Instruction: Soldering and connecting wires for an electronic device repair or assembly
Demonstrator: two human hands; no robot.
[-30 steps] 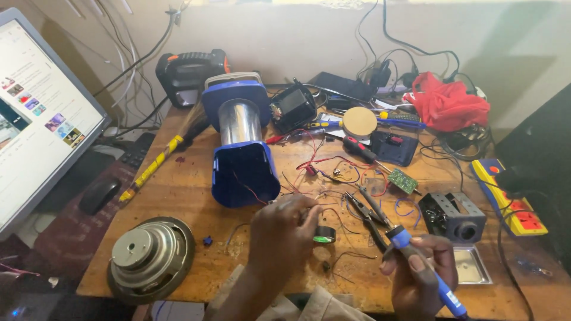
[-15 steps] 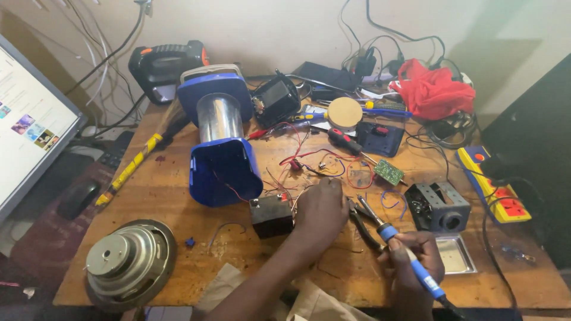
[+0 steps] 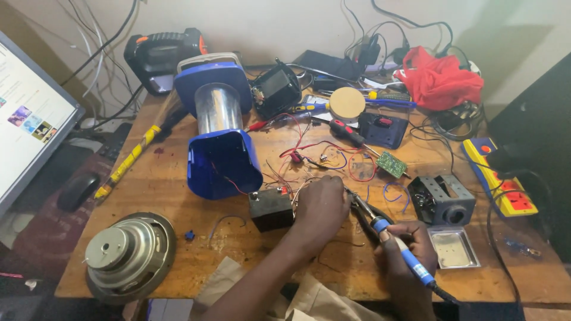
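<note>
Left hand (image 3: 321,205) rests knuckles-up on the wooden workbench (image 3: 178,196), fingers curled together over the wires just right of a small black battery block (image 3: 271,208); whether the fingertips pinch a wire cannot be told, they are hidden under the hand. The battery block sits just in front of the blue lantern housing (image 3: 220,137), touching the left hand's thumb side, red lead running from housing to block. Right hand (image 3: 404,252), right of and nearer the table edge than the battery block, fingers wrapped tight around a blue-handled soldering iron (image 3: 392,241), its metal tip pointing up-left toward the left hand's knuckles, close to them; contact cannot be told. Red and blue loose wires (image 3: 333,157) lie behind the left hand, right of the lantern housing. Small green circuit board (image 3: 391,164) further right of those wires. Grey metal box (image 3: 443,199) right of the battery block, beyond the iron; shallow metal tray (image 3: 453,246) just in front of the box, beside the right hand. Round speaker driver (image 3: 128,255) well left of the battery block near the table's front edge. Red-handled screwdriver (image 3: 348,134) behind the wires. Red cloth (image 3: 440,80) at far right back. Yellow power strip (image 3: 499,175) at right edge. Monitor (image 3: 27,119) far left.
</note>
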